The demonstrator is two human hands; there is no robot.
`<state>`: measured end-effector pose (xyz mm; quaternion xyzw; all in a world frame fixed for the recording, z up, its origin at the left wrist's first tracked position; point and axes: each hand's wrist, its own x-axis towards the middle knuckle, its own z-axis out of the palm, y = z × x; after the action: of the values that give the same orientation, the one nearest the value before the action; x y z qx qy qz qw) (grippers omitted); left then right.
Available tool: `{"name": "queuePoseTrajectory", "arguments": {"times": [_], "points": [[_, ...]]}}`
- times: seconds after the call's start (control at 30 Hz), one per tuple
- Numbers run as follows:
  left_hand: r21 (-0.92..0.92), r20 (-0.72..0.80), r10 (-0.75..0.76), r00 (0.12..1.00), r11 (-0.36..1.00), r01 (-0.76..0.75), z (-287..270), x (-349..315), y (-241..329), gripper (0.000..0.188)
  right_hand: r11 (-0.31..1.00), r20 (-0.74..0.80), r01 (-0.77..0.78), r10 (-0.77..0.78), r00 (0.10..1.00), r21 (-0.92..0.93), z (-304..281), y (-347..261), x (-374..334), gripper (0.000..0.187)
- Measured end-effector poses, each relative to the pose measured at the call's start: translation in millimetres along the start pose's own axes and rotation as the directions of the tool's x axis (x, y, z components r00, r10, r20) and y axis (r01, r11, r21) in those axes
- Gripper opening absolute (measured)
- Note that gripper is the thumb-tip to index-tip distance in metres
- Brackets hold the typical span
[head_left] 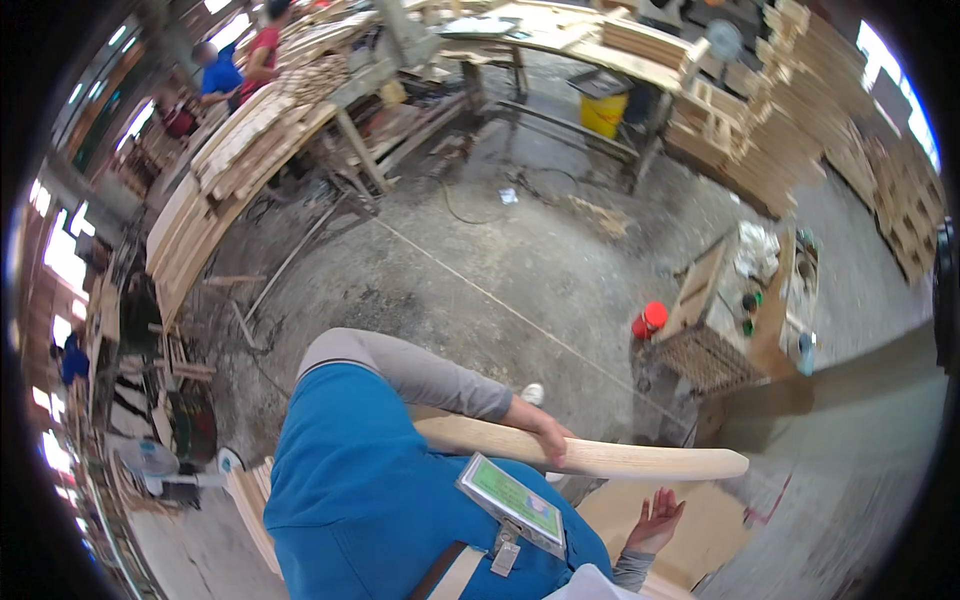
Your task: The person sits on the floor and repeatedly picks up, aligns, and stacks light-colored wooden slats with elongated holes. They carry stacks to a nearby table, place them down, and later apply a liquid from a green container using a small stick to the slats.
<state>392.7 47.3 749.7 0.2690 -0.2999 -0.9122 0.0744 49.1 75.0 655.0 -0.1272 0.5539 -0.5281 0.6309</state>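
My left hand (543,428) is wrapped round a long pale piece of wood (650,460) with smooth sides and a rounded end. The piece lies across in front of my blue-clad body, its other end tucked behind my left forearm. Apart from the wood, my right hand (656,520) is held palm up with the fingers spread and nothing in it. Below and beside it is a flat tan board (705,515), partly hidden by the wood and my body. A badge (515,505) hangs at my chest.
A wooden crate-like stand (710,340) with bottles and a plastic bag is at the right, beside a red container (650,319). Benches of stacked boards (270,140) run along the far left, where people stand. A yellow bin (603,112) sits under a far table.
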Motion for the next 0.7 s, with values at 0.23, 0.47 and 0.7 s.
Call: {"name": "queuePoseTrajectory", "arguments": {"times": [0.23,0.47,0.7], "points": [[-0.014,-0.362,0.12,0.924,0.991,-0.134,1,-196,-28,0.083,0.991,0.299,0.075,-0.039,0.954,-0.111,172,-4,18,0.042],[-0.002,-0.596,0.348,0.723,0.9,-0.435,-3,-353,-92,0.085,0.952,0.552,-0.076,0.236,0.8,-0.296,357,116,-6,0.041],[0.224,-0.841,0.416,0.345,0.85,-0.477,-7,-454,-159,0.096,0.858,0.724,-0.029,0.45,0.523,-0.513,540,204,-53,0.034]]}}
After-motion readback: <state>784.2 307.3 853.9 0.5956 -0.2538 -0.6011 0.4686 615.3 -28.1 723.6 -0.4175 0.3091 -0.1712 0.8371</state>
